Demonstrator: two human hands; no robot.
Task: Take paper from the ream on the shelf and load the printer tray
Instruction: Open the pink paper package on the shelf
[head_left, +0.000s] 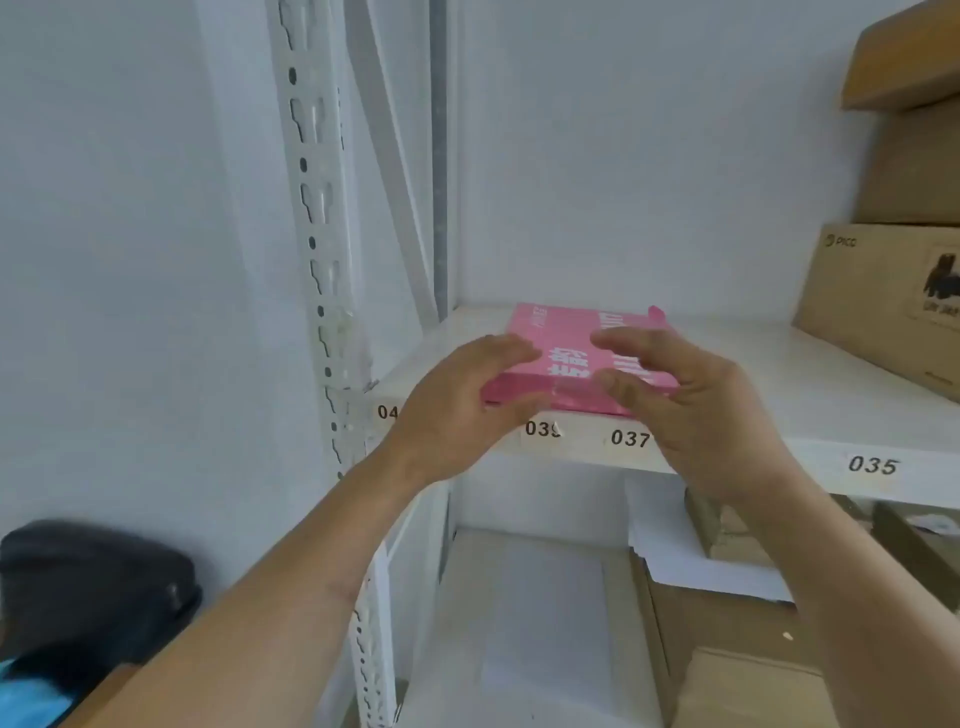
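Observation:
A pink ream of paper (563, 332) with white lettering lies flat on the white shelf (810, 384), near its front edge. My left hand (457, 410) is at the ream's near left corner, fingers over the top and thumb under the front edge. My right hand (696, 410) is at the near right corner, fingers spread over the top and thumb at the front face. Both hands touch the ream or hover just off it; a firm grip does not show. The printer and its tray are out of view.
Brown cardboard boxes (893, 291) are stacked at the shelf's right. Number labels (629, 438) run along the shelf's front edge. A slotted white upright (322, 260) stands on the left. Below lie white sheets (691, 566) and more cardboard. A dark object (88, 587) sits at lower left.

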